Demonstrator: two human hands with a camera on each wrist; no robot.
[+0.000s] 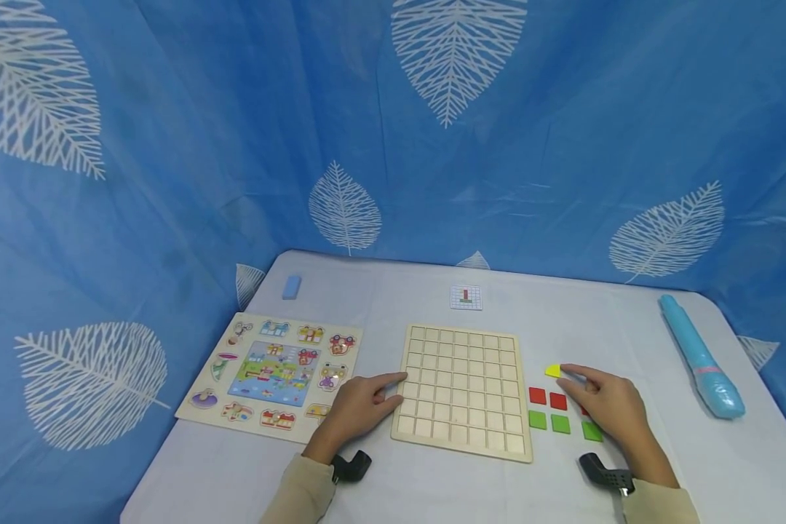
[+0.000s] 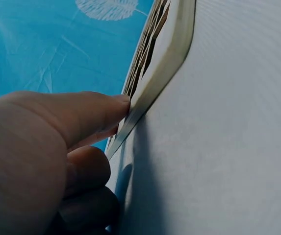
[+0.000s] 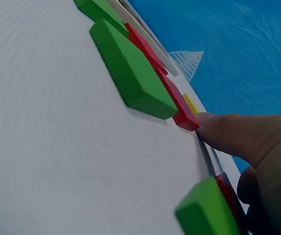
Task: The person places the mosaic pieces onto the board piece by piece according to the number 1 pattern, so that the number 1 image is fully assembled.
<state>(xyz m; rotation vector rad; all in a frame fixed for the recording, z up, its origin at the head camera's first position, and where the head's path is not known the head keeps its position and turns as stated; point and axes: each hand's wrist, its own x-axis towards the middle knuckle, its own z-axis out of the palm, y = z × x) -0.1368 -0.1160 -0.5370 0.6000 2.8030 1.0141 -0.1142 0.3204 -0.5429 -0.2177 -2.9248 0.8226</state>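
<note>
A pale wooden grid board (image 1: 461,393) lies flat on the table. At its left edge my left hand (image 1: 360,404) touches the rim with extended index finger and thumb; the other fingers fold under, as the left wrist view shows. To the board's right, my right hand (image 1: 609,404) pinches a small yellow piece with a curved edge (image 1: 552,370) between thumb and index fingertips. Just below it are red square tiles (image 1: 537,395) in a row, one partly hidden by the hand. Green square tiles (image 1: 560,423) form a row nearer me.
A small pattern card (image 1: 466,298) lies behind the board. A wooden picture puzzle (image 1: 196,407) is at the left, with a light blue block (image 1: 291,287) beyond it. A wrapped turquoise object (image 1: 701,356) lies near the right edge. Blue curtain (image 1: 530,182) surrounds the table.
</note>
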